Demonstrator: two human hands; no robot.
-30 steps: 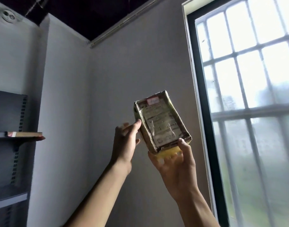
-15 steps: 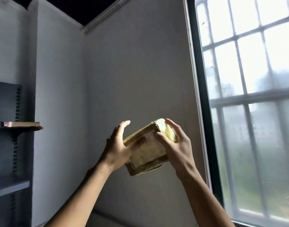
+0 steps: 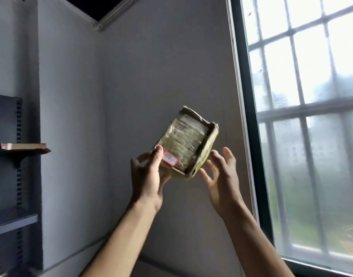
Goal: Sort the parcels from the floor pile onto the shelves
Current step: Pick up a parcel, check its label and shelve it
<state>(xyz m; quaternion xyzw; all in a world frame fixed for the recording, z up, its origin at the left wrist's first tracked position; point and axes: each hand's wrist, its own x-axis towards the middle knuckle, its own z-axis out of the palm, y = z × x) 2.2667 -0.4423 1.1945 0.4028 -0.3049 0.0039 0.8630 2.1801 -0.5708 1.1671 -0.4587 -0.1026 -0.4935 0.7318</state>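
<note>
One parcel (image 3: pixel 188 143), tilted, was held up before the grey wall (image 3: pixel 161 76), pinched at its lower corner by the left hand (image 3: pixel 148 176). The right hand (image 3: pixel 221 176) was spread open just beside it. Label print was unreadable; the shelves (image 3: pixel 13 148) were cut off at left.

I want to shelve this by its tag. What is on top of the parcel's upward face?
A small red-bordered white label sits on the parcel near the left hand thumb, over a taped sheet. Its writing is too blurred to read; the thumb hides the corner.
</note>
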